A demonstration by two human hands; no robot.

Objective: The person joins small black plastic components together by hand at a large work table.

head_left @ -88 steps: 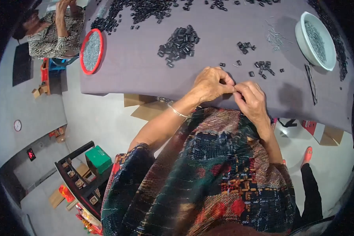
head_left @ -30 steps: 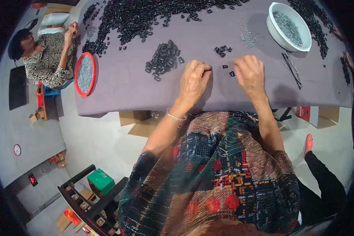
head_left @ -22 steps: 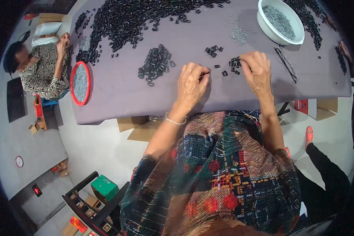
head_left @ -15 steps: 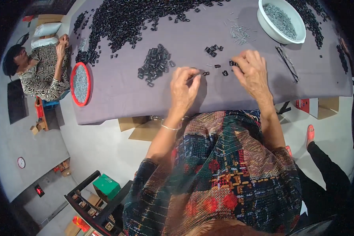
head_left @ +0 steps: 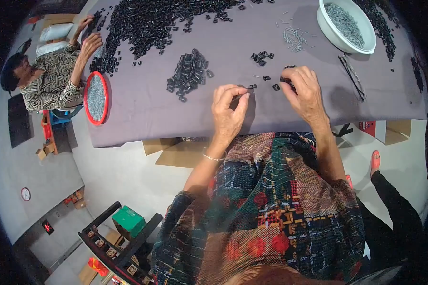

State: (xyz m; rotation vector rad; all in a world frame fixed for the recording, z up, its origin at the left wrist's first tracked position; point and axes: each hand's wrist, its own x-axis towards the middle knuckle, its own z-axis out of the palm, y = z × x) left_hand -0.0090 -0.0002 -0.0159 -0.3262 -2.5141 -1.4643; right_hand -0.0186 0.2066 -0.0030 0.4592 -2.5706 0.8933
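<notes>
My left hand [head_left: 229, 111] is closed in a pinch, with a small black plastic piece [head_left: 252, 86] at its thumb and index fingertips. To the right, my right hand [head_left: 305, 92] curls its fingers round small black pieces [head_left: 287, 80], partly hidden under them. Between the hands lie a loose black piece [head_left: 276, 87], another one [head_left: 267, 78] and a thin metal pin [head_left: 256, 76]. Beyond them sits a small cluster of black pieces [head_left: 260, 58]. A larger heap of the same pieces [head_left: 188, 73] lies left of my left hand.
A white bowl of metal pins [head_left: 322, 26] stands at the far right, near scattered pins [head_left: 296, 40] and dark tweezers-like tool [head_left: 353, 78]. A big black heap [head_left: 142, 28] covers the far left of the grey cloth [head_left: 142, 114]. A co-worker [head_left: 52, 76] sits beside a red basket [head_left: 86, 97].
My left hand has shifted slightly right, and the black piece now sits at its fingertips. My right hand has curled further over its pieces. The co-worker's hands have parted and reached toward the black heap.
</notes>
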